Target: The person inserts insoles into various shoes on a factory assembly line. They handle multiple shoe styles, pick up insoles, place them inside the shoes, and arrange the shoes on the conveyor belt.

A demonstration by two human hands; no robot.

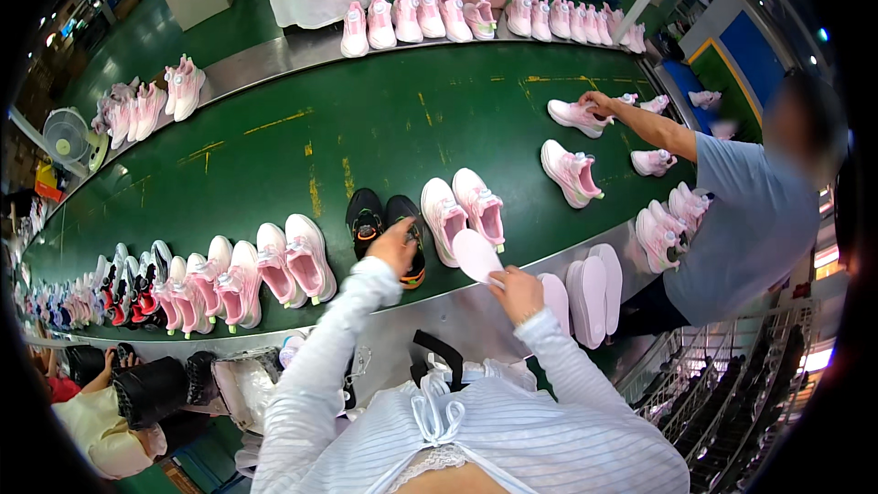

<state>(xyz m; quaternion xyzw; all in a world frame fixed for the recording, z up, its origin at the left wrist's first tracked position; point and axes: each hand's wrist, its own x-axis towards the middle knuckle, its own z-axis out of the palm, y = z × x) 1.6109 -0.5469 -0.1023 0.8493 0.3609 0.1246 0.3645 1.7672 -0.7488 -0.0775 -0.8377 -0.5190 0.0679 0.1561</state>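
Observation:
My right hand (519, 295) pinches the heel end of a pale pink insole (477, 256), which is held up in front of a pair of pink shoes. The left pink shoe (443, 220) and the right pink shoe (479, 201) stand side by side with their toes pointing away. Over the right black shoe (416, 261) lies my left hand (393, 249), fingers partly stretched and nothing visible in them; whether it touches the shoe is unclear. Another black shoe (364, 218) stands just to its left.
Several loose pink insoles (593, 297) lie on the metal edge (430, 320) to my right. Pink shoes (306, 261) line the green belt (274, 155) on my left. At right a co-worker's hand (599, 105) touches a pink shoe (578, 117). Across stand more shoes (407, 18) and two people.

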